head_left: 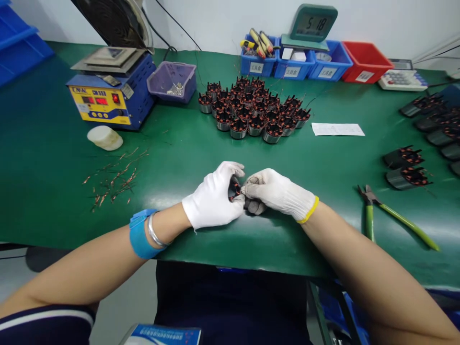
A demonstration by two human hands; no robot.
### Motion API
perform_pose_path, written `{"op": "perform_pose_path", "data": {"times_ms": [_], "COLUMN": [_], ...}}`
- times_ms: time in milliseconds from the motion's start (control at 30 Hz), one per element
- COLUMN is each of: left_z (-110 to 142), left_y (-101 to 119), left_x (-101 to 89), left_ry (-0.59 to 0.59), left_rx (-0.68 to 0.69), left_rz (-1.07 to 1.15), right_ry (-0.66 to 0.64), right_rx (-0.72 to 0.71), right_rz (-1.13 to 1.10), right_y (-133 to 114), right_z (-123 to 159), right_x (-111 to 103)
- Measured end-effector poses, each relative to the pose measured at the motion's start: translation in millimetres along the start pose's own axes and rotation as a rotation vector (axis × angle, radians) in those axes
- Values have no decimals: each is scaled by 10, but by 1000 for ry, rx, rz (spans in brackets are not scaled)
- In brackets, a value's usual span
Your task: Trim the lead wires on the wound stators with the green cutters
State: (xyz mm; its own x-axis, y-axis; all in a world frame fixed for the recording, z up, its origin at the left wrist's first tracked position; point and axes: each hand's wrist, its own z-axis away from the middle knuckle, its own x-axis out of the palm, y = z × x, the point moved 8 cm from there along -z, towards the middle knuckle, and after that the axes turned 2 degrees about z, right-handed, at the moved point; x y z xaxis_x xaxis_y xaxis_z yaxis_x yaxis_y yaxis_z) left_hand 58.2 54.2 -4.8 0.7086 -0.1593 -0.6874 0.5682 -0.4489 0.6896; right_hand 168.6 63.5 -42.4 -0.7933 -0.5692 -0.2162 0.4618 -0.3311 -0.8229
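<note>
My left hand [217, 197], in a white glove, is wrapped round a motor stator [234, 188] just above the green table. Black plastic and copper windings show between thumb and fingers; the rest of the stator is hidden. At its right side, my gloved right hand [270, 190] has thumb and fingertips pinched together close against it. Whatever lies in that pinch is too small to make out. Wire cutters [370, 197] with green handles lie with their jaws apart to the right of my right forearm.
Several stators [247, 112] stand grouped behind my hands, more [408, 177] at right. Copper wire scraps [115, 182] and a white round block [105, 138] lie left, before a blue-yellow soldering unit [108, 98]. Bins [257, 67] line the wall. A paper strip [338, 129] lies at right.
</note>
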Motion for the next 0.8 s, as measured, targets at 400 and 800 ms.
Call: {"op": "perform_pose_path", "data": {"times_ms": [400, 800], "left_z": [90, 148], "left_y": [-191, 367], "left_x": [106, -402], "left_ry": [-467, 153], "left_rx": [-629, 360], "left_rz": [1053, 307], "right_ry": [117, 175], "right_rx": [-307, -330], "right_rz": [-329, -446], "right_y": [-172, -158], "right_z": [247, 246], "right_x": [-116, -243]}}
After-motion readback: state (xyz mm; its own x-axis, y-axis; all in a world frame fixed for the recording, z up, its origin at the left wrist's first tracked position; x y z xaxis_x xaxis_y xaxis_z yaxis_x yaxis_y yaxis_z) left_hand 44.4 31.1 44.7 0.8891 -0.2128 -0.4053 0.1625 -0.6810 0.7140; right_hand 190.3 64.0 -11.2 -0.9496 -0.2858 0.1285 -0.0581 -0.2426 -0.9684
